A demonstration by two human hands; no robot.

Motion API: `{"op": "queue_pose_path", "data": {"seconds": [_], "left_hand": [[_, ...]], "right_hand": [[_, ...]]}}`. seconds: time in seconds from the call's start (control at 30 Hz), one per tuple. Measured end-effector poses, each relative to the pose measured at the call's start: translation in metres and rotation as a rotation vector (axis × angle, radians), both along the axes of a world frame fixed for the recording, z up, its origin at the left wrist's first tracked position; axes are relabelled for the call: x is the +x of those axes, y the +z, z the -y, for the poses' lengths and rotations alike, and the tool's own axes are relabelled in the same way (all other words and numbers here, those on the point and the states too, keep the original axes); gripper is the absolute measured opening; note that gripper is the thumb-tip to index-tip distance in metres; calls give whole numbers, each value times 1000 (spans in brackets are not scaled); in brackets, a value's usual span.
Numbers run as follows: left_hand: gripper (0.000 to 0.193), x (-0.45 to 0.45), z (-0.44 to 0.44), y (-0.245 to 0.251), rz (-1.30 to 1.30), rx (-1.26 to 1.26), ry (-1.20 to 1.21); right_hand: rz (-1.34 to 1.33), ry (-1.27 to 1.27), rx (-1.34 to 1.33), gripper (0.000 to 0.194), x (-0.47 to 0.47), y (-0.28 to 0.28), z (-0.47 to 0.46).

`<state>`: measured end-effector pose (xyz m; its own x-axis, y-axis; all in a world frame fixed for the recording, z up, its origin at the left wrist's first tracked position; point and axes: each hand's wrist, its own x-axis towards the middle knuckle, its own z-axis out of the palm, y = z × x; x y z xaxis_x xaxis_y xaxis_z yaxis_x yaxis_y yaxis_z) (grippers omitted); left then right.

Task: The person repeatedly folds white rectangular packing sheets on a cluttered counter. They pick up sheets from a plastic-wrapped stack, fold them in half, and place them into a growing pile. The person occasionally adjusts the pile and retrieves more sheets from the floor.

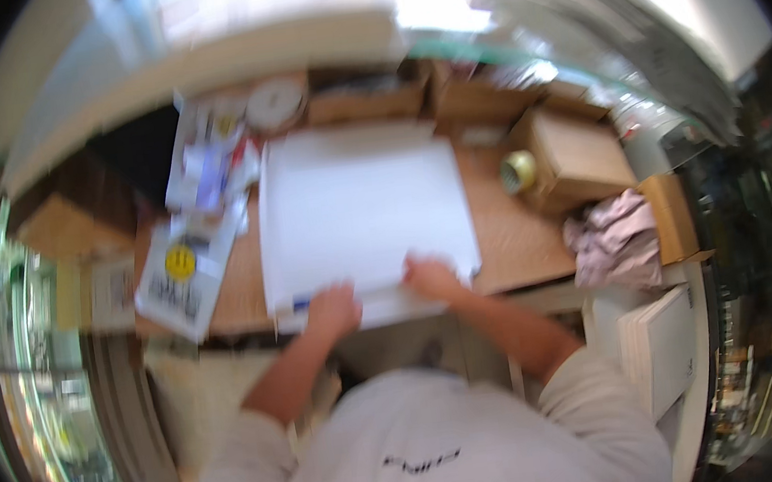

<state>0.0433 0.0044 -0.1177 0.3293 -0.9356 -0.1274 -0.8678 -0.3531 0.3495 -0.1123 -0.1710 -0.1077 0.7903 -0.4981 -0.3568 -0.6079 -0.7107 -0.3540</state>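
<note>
A large white sheet or flat white panel [364, 208] lies on the wooden desk [517, 262], its near edge at the desk's front. My left hand [335, 311] rests at that near edge, fingers curled, beside a small blue mark or object [301, 302]. Near the right part of the same edge is my right hand [431, 277], also with bent fingers. Both hands are blurred, so whether either one pinches the white material cannot be told.
Plastic packets [187, 278] with a yellow smiley lie at the left. At the right are a cardboard box [583, 151], a tape roll [518, 172] and a crumpled pink cloth [614, 240]. Open cardboard boxes [367, 104] and a white disc [274, 105] line the back.
</note>
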Motion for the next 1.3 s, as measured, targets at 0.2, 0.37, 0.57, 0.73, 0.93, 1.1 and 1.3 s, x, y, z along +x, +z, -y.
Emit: {"op": "queue_pose_path", "data": {"seconds": [0.2,0.37,0.57,0.73,0.93,1.1,1.3], "left_hand": [[36,-9,9,-9,93,-157,136],[39,-9,12,-16,170,-193,138],[37,-17,18,-23,210,-220,180],[29,11,-2,-28,200,-289,106],[25,31,-38,-38,162,-397,277],[31,39,-32,-35,-74,-565,493],[23,21,-17,-17,-163,-661,483]], "right_hand": [[435,-55,-299,43,34,-27,-56],[466,24,-285,41,31,-45,-48],[450,-28,-271,39,31,-42,-55],[580,87,-267,39,6,-46,-33],[637,-298,-158,38,-27,-48,2],[1042,-903,519,44,-27,-39,23],[1018,-876,750,36,-37,-27,40]]}}
